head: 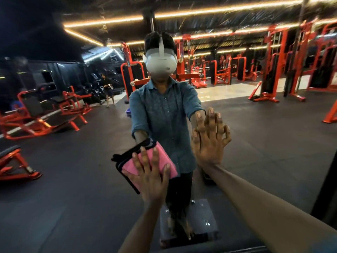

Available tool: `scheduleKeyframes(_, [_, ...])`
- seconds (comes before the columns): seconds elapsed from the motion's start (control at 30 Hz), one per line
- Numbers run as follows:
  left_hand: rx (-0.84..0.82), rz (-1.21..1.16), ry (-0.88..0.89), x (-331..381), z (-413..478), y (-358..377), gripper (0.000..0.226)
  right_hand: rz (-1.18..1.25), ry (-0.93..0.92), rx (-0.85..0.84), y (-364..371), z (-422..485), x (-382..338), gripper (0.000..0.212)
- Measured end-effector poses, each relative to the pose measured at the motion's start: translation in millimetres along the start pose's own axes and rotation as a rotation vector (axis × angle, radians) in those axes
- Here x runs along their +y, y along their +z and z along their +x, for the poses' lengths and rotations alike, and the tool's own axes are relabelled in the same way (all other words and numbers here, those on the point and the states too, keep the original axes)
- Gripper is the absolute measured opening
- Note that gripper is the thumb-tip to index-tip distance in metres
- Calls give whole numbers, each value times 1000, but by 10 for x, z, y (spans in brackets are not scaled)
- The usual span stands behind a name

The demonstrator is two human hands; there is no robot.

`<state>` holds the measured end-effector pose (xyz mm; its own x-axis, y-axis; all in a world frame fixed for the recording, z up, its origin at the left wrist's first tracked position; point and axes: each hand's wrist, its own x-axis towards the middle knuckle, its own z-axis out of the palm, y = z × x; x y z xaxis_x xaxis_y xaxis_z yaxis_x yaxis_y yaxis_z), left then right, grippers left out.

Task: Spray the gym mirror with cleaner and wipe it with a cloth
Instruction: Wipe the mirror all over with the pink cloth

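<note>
The gym mirror [76, 179] fills almost the whole view and reflects me and the room behind. My left hand [150, 178] presses a folded pink cloth [160, 159] with a dark edge flat against the glass, fingers spread over it. My right hand [209, 143] lies flat on the mirror to the right of the cloth, fingers apart, holding nothing; its reflection meets it fingertip to fingertip. No spray bottle is in sight.
In the reflection I stand on a grey step block [200, 221]. Red and black gym machines [45, 108] line the reflected room, and a person [108, 88] stands far back. A dark mirror frame edge [326, 189] runs down the right side.
</note>
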<state>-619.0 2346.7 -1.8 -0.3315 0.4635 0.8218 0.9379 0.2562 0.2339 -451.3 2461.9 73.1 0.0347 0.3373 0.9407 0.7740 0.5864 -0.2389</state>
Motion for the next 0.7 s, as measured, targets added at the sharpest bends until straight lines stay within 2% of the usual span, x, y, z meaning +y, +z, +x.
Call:
scheduleKeyframes(0.2, [172, -33, -38, 512, 1053, -386, 74, 23, 3, -9, 4, 28, -8, 58])
scheduleKeyframes(0.33, [135, 6, 9, 626, 719, -189, 75, 116, -38, 4, -104, 56, 87, 55])
scheduleKeyframes(0.5, [-48, -32, 176, 507, -166, 228, 79, 75, 129, 77, -335, 195, 724, 58])
scheduleKeyframes(0.6, [-39, -33, 163, 612, -64, 200, 76, -39, 116, 35, -440, 316, 1143, 58])
scheduleKeyframes(0.7, [39, -53, 203, 847, 556, -67, 76, -107, 88, 17, -389, 306, 1277, 60])
